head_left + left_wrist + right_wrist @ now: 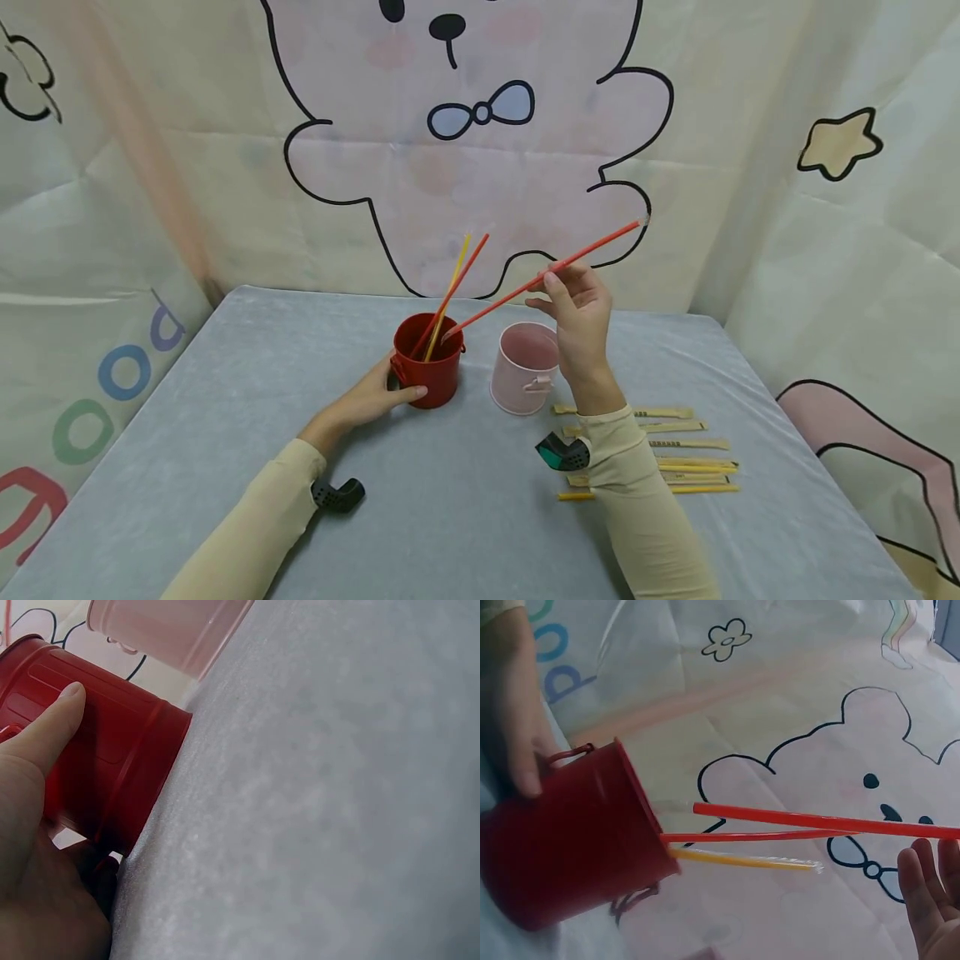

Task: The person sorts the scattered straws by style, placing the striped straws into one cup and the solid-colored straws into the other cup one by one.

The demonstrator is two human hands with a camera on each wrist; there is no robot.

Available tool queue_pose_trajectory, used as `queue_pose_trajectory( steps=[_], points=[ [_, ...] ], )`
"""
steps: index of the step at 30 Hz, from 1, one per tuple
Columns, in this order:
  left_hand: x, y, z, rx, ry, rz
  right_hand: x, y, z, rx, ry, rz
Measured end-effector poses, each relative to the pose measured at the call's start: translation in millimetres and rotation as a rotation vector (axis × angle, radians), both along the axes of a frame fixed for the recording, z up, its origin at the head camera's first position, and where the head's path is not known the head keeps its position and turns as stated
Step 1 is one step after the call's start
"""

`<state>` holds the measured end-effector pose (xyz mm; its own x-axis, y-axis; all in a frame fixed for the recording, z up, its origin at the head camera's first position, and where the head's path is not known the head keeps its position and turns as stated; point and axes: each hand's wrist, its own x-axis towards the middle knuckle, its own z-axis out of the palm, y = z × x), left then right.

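My left hand [375,392] grips a dark red bucket [426,379] low on its side, the thumb lying across the front wall in the left wrist view. Inside the bucket lean a yellow straw [462,254] and a red straw [472,260], their upper ends above the rim. Between thumb and fingers my right hand [581,321] pinches another red straw [600,243], in clear wrapping. It slants down to the left, its lower end at the bucket's mouth. In the right wrist view this straw [780,817] runs beside the two standing ones.
A pink bucket [517,375] stands just right of the red one, under my right hand. Several wrapped straws [678,427] and yellow straws [697,468] lie in rows on the grey-blue cloth [465,517], partly behind my right forearm. A printed curtain [225,167] hangs behind the table.
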<state>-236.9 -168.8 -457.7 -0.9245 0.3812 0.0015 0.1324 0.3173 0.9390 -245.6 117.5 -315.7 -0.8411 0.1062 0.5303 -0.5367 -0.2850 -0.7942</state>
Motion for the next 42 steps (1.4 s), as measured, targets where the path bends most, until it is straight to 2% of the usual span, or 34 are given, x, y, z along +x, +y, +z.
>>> queue_pose_trajectory(
  steps=[4, 7, 15, 22, 30, 35, 42],
  points=[
    [0.0, 1.6, 1.5, 0.004, -0.003, -0.006, -2.2, -5.1, -8.2, 0.009, 0.016, -0.016],
    [-0.2, 1.3, 2.1, 0.006, -0.004, -0.003, -3.3, -11.2, -13.0, 0.026, 0.025, 0.007],
    [-0.9, -2.3, 0.4, -0.003, 0.000, 0.004, -3.6, -26.5, -25.5, 0.187, 0.009, 0.007],
    [-1.0, -2.6, -2.0, -0.010, -0.001, 0.006, -4.9, -35.7, -37.2, 0.320, -0.073, 0.037],
    [-2.0, -1.8, -2.8, 0.014, 0.002, -0.004, -8.2, -41.2, -46.5, 0.408, -0.172, 0.064],
    [-1.2, -1.7, -2.8, 0.013, 0.005, -0.002, -8.4, -41.5, -46.0, 0.454, -0.207, 0.095],
    [-0.9, -0.3, -1.9, 0.011, 0.015, 0.002, -7.0, -36.4, -41.6, 0.462, -0.251, 0.182]
  ],
)
